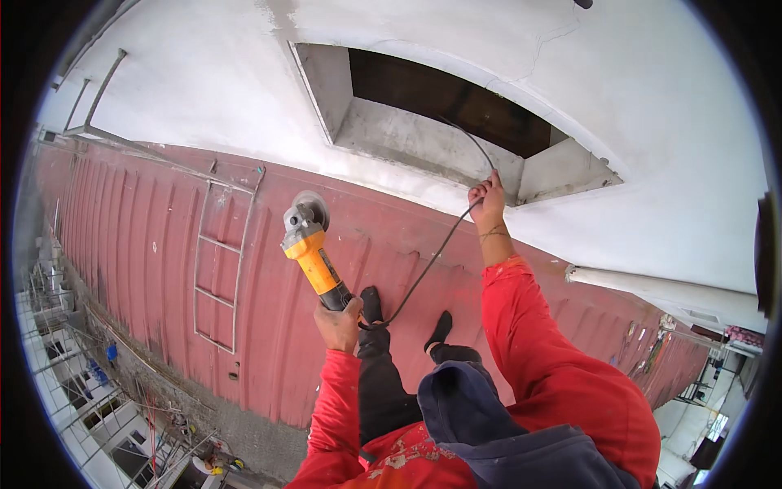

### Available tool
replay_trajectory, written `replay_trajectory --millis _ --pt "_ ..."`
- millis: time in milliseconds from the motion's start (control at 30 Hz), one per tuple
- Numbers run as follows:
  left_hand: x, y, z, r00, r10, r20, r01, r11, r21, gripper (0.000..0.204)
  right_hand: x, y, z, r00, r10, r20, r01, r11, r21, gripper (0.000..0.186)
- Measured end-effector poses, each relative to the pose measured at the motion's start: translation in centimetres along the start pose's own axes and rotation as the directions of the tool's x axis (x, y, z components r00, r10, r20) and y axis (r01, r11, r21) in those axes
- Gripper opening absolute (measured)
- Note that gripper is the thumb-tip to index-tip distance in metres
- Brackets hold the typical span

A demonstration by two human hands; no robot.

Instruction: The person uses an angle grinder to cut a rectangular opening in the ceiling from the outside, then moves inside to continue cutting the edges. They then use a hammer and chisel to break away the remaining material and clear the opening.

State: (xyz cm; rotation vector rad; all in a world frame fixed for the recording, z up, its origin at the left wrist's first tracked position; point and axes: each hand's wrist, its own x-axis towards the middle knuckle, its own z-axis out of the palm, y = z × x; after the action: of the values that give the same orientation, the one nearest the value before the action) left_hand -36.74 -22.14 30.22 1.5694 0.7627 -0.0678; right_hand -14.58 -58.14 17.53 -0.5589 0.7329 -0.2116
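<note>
My left hand [338, 324] is wrapped round the black rear end of a yellow angle grinder [316, 262]. The grinder's grey metal head and round disc [313, 210] point away from me, above the red roof. Up at the right, my right hand [488, 201] is closed on the dark power cord [440, 254], beside the lower edge of a wall opening [423, 134]. From the grinder's rear the cord sags, rises to my right hand and runs on into the dark opening.
I stand on a ribbed red metal roof [277, 326] along a white wall [212, 73]. A metal ladder [218, 296] lies on it at the left. A white pipe [643, 285] juts from the wall at the right. Past the roof edge, lower left, is a drop toward scaffold-like bars [90, 407].
</note>
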Motion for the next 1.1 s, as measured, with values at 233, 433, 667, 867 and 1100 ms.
replay_trajectory --millis 233,433,667,867,1100 --pt "5.6 0.8 2.7 0.989 0.149 -0.010 -0.136 0.926 0.352 0.033 -7.5 -4.2 -12.1 0.904 -0.422 -0.060 -0.125 -0.128 -0.984 0.067" --pt "10.7 1.2 10.1 0.984 0.164 0.067 -0.177 0.907 0.381 0.049 -11.0 6.4 0.1 0.917 0.189 0.351 0.332 0.124 -0.935 0.098" --pt "17.8 2.4 17.5 0.980 0.179 0.091 -0.199 0.918 0.342 0.066 -4.0 13.5 15.7 0.870 0.421 0.257 0.074 0.404 -0.912 0.047" --pt "22.3 3.7 18.6 0.970 0.178 0.167 -0.225 0.915 0.335 0.060 0.3 14.0 17.5 0.825 0.485 0.290 -0.002 0.515 -0.857 0.026" --pt "26.1 4.7 18.7 0.965 0.163 0.207 -0.223 0.923 0.313 0.055 3.5 15.9 19.8 0.817 0.525 0.239 -0.086 0.521 -0.850 0.032"
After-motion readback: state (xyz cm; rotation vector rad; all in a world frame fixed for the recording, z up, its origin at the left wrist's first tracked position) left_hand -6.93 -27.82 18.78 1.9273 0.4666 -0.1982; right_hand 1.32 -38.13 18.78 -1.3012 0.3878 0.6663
